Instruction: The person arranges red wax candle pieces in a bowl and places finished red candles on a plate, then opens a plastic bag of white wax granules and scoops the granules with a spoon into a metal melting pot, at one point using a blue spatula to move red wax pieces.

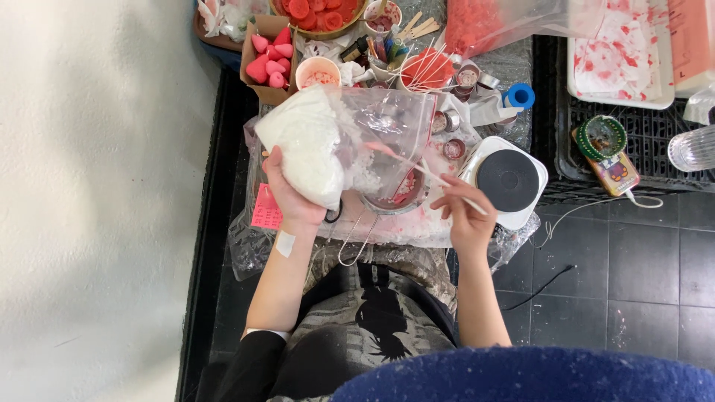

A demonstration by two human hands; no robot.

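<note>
Head view, looking straight down: the left hand [292, 195] is closed around a clear plastic bag [344, 141] of white flakes and lifts it tilted over a small metal pot [395, 195], which I take as the landmark. The bag hangs just above the pot and to its left, with the open mouth turned toward the pot. The right hand [468, 216], to the right of the pot, pinches a thin wooden stick [428, 173] whose far end reaches into the bag opening. Just right of the pot stands a small electric hot plate [508, 180] – white body, round black top. Beyond the pot there is a red cup [426, 71] with sticks in it, and far up to its left a cardboard box [269, 59] with pink cone shapes.

The bag looks soft and light, and the film is probably slippery – the flakes shift inside it, so I judge the best hold is low, under the full white part, where the hand grips now. The stick seems stiff but thin and may snap if pressed
</note>
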